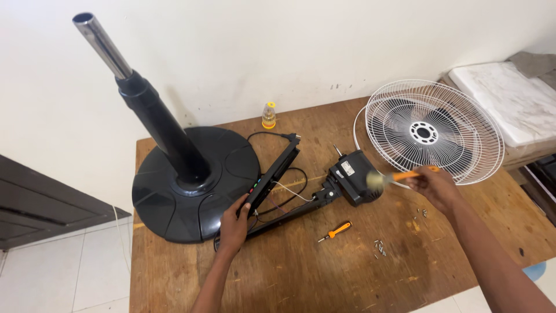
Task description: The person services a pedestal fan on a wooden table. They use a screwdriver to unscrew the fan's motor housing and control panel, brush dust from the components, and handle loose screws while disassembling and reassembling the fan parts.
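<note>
Small white label point(347, 168) — perhaps rectangular — on black motor point(354, 178)

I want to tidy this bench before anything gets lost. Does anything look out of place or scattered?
Yes: small loose screws lie scattered on the bare wooden table, more near the right hand, easy to lose. The fan's control panel, held by the left hand, hangs open on wires.

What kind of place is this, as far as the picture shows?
Probably a home repair corner rather than a real workshop. A worn wooden table stands against a plain white wall on a tiled floor. A fan lies in parts on it: black base, motor, white grille, loose screws.
</note>
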